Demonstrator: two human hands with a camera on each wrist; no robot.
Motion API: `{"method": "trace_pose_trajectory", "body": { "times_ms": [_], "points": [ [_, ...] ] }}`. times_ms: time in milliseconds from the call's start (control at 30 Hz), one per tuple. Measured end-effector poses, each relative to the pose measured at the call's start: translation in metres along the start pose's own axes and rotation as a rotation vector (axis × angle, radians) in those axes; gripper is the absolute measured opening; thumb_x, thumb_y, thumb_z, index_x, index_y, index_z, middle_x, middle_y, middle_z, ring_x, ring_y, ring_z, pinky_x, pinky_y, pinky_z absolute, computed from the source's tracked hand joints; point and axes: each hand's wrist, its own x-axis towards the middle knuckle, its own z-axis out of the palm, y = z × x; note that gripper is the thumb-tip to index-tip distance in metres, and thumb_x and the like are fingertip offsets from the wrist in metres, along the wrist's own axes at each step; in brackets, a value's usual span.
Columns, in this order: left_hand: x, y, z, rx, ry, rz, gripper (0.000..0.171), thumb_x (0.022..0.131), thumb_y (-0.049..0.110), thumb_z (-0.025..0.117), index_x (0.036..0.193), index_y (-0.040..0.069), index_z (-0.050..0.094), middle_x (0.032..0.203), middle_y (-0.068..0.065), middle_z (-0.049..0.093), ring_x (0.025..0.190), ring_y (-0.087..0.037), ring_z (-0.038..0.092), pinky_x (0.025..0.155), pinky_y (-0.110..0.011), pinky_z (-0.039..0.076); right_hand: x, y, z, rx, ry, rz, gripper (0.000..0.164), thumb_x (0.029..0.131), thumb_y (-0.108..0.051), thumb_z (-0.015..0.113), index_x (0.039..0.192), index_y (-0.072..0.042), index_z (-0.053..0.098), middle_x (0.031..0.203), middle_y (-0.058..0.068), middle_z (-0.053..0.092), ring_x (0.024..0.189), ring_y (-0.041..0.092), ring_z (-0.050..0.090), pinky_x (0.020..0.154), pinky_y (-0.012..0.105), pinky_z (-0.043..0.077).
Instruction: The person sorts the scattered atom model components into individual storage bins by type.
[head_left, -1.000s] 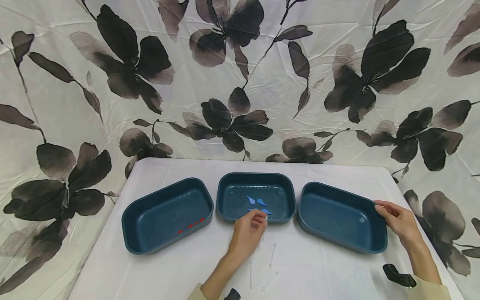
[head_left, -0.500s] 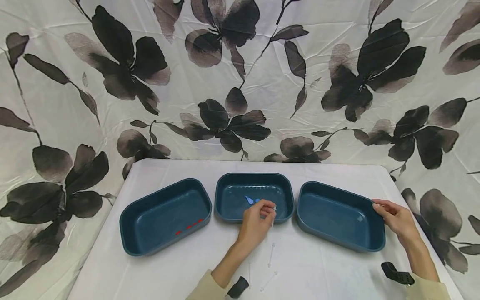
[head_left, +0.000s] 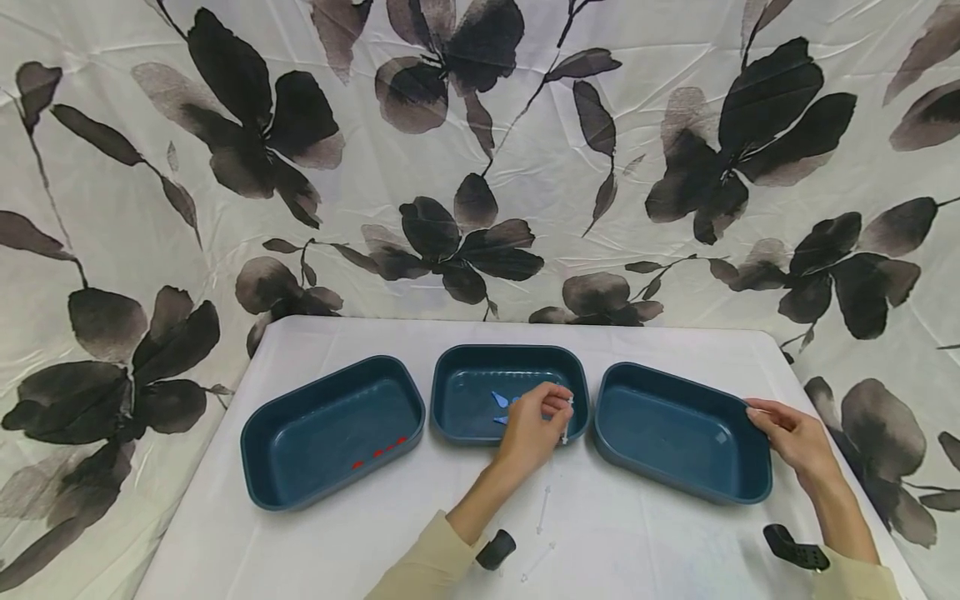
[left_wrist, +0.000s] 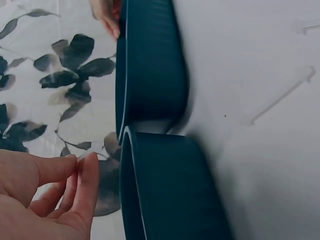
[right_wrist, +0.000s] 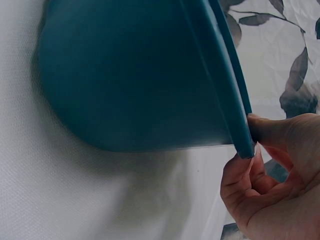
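Observation:
My left hand (head_left: 534, 425) is over the right front part of the middle blue bin (head_left: 510, 351). Thumb and fingertips pinch a thin clear plastic stick (head_left: 566, 433), mostly hidden by the fingers. Beneath, small blue pointed pieces (head_left: 500, 400) lie in that bin, partly covered by the hand. On the right, my right hand (head_left: 797, 435) grips the rim of the right bin (head_left: 678, 483), thumb on one side and fingers on the other, as the right wrist view shows. A small pale clear patch (head_left: 722, 437) shows inside this bin.
The left bin (head_left: 262, 467) holds several small red pieces (head_left: 378, 453) along its front wall. Clear sticks with flared ends (head_left: 543, 510) lie on the white table (head_left: 637, 550) before the middle bin. A floral cloth (head_left: 465, 167) hangs behind the table.
My left hand has moved right across the middle bin toward the right bin, carrying the clear stick. My right hand has stayed at the right bin's rim.

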Motion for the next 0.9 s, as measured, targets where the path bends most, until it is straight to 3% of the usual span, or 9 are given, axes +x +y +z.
{"method": "trace_pose_trajectory", "body": {
  "times_ms": [367,700,900],
  "points": [
    [0.021,0.008,0.015,-0.019,-0.041,0.016,0.015,0.094,-0.002,0.07,0.109,-0.001,0.072,0.088,-0.005,0.069,0.074,-0.005,0.064,0.065,-0.018,0.054,0.001,0.002,-0.001,-0.005,-0.001,0.005,0.054,0.107,-0.033,0.056,0.14,0.009,0.053,0.103,0.001,0.066,0.082,0.0,0.054,0.065,0.011,0.049],
    [0.035,0.009,0.034,-0.035,-0.083,0.002,0.015,0.094,-0.003,0.07,0.109,-0.003,0.071,0.086,-0.005,0.067,0.07,-0.001,0.06,0.063,-0.015,0.054,0.001,0.003,-0.001,-0.007,0.008,0.001,0.054,0.107,-0.034,0.056,0.14,0.008,0.054,0.097,-0.006,0.064,0.083,0.007,0.054,0.065,0.016,0.049],
    [0.041,0.012,0.047,-0.037,-0.116,0.005,0.014,0.094,-0.007,0.069,0.107,-0.005,0.07,0.085,-0.007,0.067,0.067,-0.001,0.06,0.062,-0.015,0.053,0.001,0.002,-0.001,0.004,0.001,0.001,0.055,0.107,-0.034,0.057,0.14,0.009,0.053,0.098,-0.007,0.064,0.083,0.004,0.055,0.065,0.014,0.049]
  ]
}}
